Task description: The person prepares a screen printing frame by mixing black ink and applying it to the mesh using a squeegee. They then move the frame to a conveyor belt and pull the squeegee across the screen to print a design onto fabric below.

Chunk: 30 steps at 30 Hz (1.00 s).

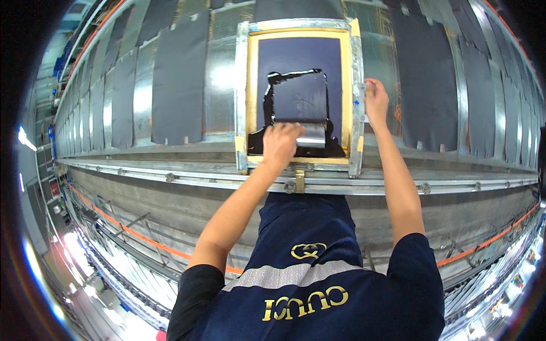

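While the person leans over the long metal printing surface (170, 187), the left hand (280, 145) is wrapped around the handle of a shiny metal-bladed squeegee (310, 135), fingers (284, 132) curled tight over it. The squeegee lies across the lower part of a rectangular metal-framed printing screen with yellow tape round its dark mesh (300, 94), with a glossy pool of black ink (296, 96) spread on the mesh above it and along the bottom edge. The right hand (375, 99) is at the right rail of the frame, fingers closed on the rail about halfway up.

The screen sits flat on the surface, its near edge against a steel guide rail (398, 184) that runs the whole length of it. To either side of the frame, dark rectangular fabric pieces (179, 79) lie in a row on the silvery top, one after another, stretching away left and right until the rim of the view bends them. An orange cord (142, 236) runs beneath the near side of the surface among metal struts. Far left, bright lights and shelving show at the edge of the workshop, too small to make out. The person wears a dark blue apron with a grey band (301, 273) over a black short-sleeved shirt.
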Motion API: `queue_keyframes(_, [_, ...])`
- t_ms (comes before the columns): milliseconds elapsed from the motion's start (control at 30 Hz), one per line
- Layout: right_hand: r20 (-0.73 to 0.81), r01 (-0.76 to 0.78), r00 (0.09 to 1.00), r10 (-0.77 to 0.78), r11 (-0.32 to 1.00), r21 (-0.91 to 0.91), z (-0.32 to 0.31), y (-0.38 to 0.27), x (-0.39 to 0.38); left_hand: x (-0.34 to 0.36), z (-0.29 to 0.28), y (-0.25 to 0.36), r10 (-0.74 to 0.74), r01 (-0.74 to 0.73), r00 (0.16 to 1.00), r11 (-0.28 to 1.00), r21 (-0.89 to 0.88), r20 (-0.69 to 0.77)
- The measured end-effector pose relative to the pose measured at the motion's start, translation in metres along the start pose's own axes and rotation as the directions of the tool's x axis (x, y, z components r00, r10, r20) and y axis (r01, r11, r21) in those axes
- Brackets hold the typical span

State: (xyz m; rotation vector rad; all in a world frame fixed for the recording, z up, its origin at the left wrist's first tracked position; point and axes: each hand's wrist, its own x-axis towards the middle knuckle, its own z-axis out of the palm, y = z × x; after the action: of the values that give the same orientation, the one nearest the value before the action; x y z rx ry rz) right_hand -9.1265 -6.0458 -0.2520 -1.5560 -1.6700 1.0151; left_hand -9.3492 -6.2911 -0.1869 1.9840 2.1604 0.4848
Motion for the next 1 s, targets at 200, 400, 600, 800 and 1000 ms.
queue_keyframes(200, [-0.03, 0.169, 0.985, -0.17, 0.985, -0.039, 0.003, -0.072, 0.0, -0.05, -0.031, -0.012, 0.0, -0.009, 0.999, 0.985, -0.174, -0.052])
queue_keyframes(400, [-0.013, 0.1, 0.995, -0.1, 0.995, 0.009, 0.123, -0.17, -0.071, -0.105, -0.095, -0.126, -0.07, 0.067, 0.997, 0.986, -0.153, -0.018])
queue_keyframes(600, [-0.021, 0.058, 0.998, -0.057, 0.993, 0.099, 0.318, -0.21, -0.152, -0.182, -0.147, -0.316, -0.105, 0.104, 0.994, 0.991, -0.08, -0.013])
queue_keyframes(800, [0.006, 0.049, 0.999, -0.049, 0.997, 0.061, 0.372, -0.23, -0.178, -0.208, -0.17, -0.37, -0.133, 0.132, 0.991, 0.989, -0.07, -0.007])
queue_keyframes(1000, [0.008, 0.009, 1.0, -0.009, 1.0, -0.03, 0.388, -0.23, -0.176, -0.234, -0.183, -0.385, -0.128, 0.13, 0.992, 0.981, -0.143, 0.021])
